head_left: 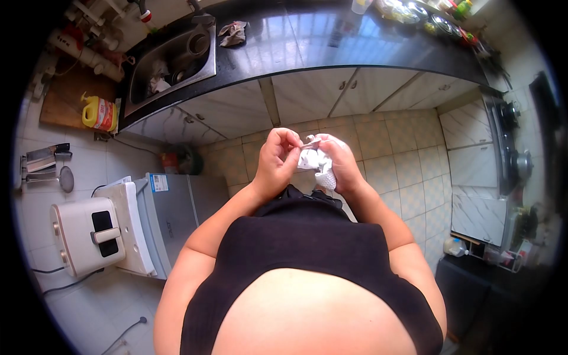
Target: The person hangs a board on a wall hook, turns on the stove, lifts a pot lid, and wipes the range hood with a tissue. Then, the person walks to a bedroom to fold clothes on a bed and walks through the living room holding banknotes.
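A crumpled piece of white textured fabric hangs in front of my waist; its exact kind is hard to make out. My right hand is closed on it, with a loose end dangling below the fingers. My left hand has its fingers curled and pinched together at the upper left edge of the same fabric. Its fingertips meet the fabric there, close to the right thumb. Both hands are over the tiled floor, apart from the counter.
Ahead runs a black counter with a sink at left and a cloth beside it. A fridge carrying an air fryer stands to my left. A yellow bottle is near the sink; a stove is at right.
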A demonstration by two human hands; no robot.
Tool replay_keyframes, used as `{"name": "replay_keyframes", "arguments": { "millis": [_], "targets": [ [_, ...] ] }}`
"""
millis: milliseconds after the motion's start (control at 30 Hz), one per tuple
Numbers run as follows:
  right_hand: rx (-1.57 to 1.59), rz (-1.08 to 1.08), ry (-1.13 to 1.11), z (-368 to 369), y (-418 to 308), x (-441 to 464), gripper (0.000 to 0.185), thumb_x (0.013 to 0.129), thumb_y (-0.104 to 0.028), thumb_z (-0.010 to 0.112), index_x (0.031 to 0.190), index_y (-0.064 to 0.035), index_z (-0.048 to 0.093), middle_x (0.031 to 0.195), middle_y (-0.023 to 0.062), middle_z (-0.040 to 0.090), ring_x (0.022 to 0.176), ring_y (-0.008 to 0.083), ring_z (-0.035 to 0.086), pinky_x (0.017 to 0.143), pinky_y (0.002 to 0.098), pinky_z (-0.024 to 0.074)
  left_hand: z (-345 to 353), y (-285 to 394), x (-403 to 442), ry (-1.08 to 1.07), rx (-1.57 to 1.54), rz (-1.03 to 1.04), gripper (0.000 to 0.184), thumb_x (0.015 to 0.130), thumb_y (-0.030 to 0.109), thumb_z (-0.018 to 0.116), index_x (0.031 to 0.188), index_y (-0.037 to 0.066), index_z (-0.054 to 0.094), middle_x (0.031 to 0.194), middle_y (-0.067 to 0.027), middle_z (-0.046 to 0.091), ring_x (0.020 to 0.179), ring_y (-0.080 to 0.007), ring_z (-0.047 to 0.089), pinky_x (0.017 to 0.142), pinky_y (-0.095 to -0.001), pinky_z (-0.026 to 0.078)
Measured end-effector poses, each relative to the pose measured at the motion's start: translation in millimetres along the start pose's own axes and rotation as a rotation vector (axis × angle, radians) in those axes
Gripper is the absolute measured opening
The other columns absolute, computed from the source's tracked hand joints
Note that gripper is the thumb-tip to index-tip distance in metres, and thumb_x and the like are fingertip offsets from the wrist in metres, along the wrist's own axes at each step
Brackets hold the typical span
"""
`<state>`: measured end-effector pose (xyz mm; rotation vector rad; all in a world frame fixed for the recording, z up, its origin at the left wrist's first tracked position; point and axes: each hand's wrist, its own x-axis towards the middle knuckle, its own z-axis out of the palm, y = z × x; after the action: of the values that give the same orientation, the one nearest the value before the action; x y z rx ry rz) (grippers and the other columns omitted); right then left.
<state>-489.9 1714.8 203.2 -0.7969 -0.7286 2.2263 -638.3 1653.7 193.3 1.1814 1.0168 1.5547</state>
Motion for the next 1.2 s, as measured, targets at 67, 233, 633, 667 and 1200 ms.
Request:
{"name": "replay_keyframes", "arguments": {
  "millis": [67, 233, 633, 667, 1200],
  "targets": [
    [-0.039, -0.041, -0.044, 4.9, 1.9, -4.5, 0.010, 0.080, -0.005, 0.056, 0.090, -0.0019, 0.056, 0.084, 0.0038, 0.059, 0.076, 0.0079, 0.055, 0.068, 0.0231, 0.0457, -1.0, -3.4, 1.8, 0.041, -0.092, 0.001, 0.020, 0.085, -0.005, 0.045, 0.102, 0.005, 0.041, 0.090, -0.0027, 0.048, 0.087, -0.0091, 0.048, 0.080, -0.0238, 0.041],
    [-0.564, -0.441, -0.031, 11.0, 1.7, -4.8, 0.013, 0.078, -0.006, 0.065, 0.085, -0.0014, 0.054, 0.080, 0.0002, 0.058, 0.073, 0.0045, 0.052, 0.064, 0.0212, 0.0438, -1.4, 14.6, -3.9, -0.021, -0.079, -0.178, 0.017, 0.088, 0.001, 0.047, 0.105, 0.003, 0.047, 0.092, -0.0020, 0.052, 0.086, -0.0077, 0.051, 0.079, -0.0229, 0.042],
    [0.110, -0.366, 0.255, 2.6, -23.4, 2.7, 0.010, 0.088, -0.015, 0.056, 0.093, -0.0069, 0.053, 0.077, 0.0026, 0.055, 0.058, 0.0070, 0.051, 0.044, 0.0202, 0.0413, -5.3, -0.2, -9.2, 0.052, -0.141, -0.094, 0.010, 0.090, 0.007, 0.053, 0.098, 0.005, 0.047, 0.092, -0.0016, 0.054, 0.081, -0.0068, 0.051, 0.074, -0.0219, 0.041],
    [0.044, -0.389, 0.319, -2.5, -28.3, 3.4, 0.012, 0.088, -0.015, 0.057, 0.095, -0.0063, 0.053, 0.075, 0.0024, 0.054, 0.059, 0.0069, 0.051, 0.043, 0.0203, 0.0410, -6.4, -2.1, -9.1, 0.081, -0.139, -0.081, 0.011, 0.090, 0.007, 0.053, 0.098, 0.005, 0.047, 0.092, -0.0020, 0.055, 0.082, -0.0073, 0.051, 0.075, -0.0221, 0.042],
    [-1.239, -1.159, 0.197, 10.9, -1.6, -9.6, 0.021, 0.060, -0.001, 0.069, 0.079, -0.0086, 0.065, 0.074, 0.0051, 0.059, 0.061, 0.0240, 0.058, 0.053, 0.0315, 0.0486, 3.7, 25.7, -8.8, 0.313, 0.547, 0.587, 0.017, 0.069, -0.005, 0.064, 0.083, 0.003, 0.059, 0.085, -0.0110, 0.058, 0.074, -0.0222, 0.056, 0.067, -0.0289, 0.045]
  ]
}}
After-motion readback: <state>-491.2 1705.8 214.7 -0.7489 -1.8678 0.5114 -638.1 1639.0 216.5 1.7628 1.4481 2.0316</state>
